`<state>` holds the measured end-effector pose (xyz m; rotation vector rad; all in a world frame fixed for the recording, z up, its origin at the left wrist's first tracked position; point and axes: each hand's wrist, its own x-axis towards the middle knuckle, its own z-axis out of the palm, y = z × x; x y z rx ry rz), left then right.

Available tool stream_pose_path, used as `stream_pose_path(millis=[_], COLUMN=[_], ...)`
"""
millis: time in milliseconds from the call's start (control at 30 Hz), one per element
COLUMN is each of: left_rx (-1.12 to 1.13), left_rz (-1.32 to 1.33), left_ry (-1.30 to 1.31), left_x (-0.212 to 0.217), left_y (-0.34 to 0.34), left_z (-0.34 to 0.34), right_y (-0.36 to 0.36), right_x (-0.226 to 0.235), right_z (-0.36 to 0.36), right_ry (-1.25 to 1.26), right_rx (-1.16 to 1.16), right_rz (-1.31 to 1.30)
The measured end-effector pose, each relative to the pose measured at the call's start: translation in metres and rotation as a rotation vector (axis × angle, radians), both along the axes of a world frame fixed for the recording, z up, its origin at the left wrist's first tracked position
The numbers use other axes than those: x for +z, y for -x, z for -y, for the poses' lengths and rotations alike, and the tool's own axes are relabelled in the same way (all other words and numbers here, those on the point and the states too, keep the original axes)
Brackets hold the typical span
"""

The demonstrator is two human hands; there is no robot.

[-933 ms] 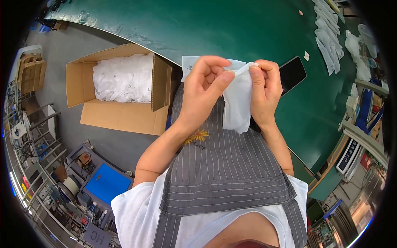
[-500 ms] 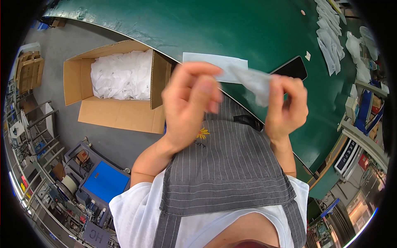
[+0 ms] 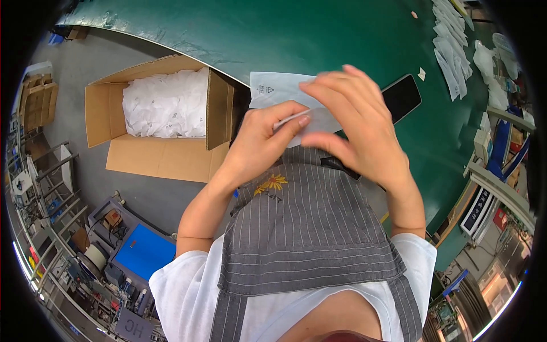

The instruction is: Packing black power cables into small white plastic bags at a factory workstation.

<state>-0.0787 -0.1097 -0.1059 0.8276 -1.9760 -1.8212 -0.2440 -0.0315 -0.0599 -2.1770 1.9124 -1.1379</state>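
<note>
Beyond the grip, a broad, glossy green tabletop (image 3: 239,34), with a long reach ahead of the fingers; farther left, grey floor (image 3: 102,57). On the near side, close under the grip, a striped grey apron (image 3: 319,222), with the table's pale edge slanting past from far left to near right. Left of the grip, beyond that edge, a cardboard carton (image 3: 165,159), flaps out, packed with white bags (image 3: 165,105). At the grip itself, right hand (image 3: 364,125) with thumb and fingers spread wide (contact impossible to tell); left hand (image 3: 259,137) pinched on a thin white pouch (image 3: 322,121), partly hidden between both hands. Far right, a row of pale bags (image 3: 450,57). Just beyond the left fingertips, a flat printed sheet (image 3: 279,85), one corner past the edge. Close right of the right hand, in the way sideways, a dark phone (image 3: 404,97); past it, a pale scrap (image 3: 421,73).
</note>
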Motion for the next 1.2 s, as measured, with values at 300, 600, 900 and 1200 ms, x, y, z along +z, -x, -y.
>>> stream_pose_path(millis=[300,600,900,1200], left_rx=[0.077,0.288,0.182,0.147], left_rz=[0.144,0.294,0.047,0.145], left_ry=[0.081,0.483,0.994,1.023], left_x=[-0.029,-0.043,-0.073,-0.081], left_y=[-0.008,-0.004,0.020,0.027], left_z=[0.038,0.041,0.006,0.007], right_y=[0.037,0.040,0.034,0.190], right_x=[-0.043,-0.071,-0.078,-0.093], right_z=[-0.011,-0.005,0.013,0.133], right_ry=[-0.671,-0.550,-0.655,-0.119], right_rx=[-0.149,-0.453,-0.374,-0.532], right_rz=[0.573,0.739,0.477,-0.187])
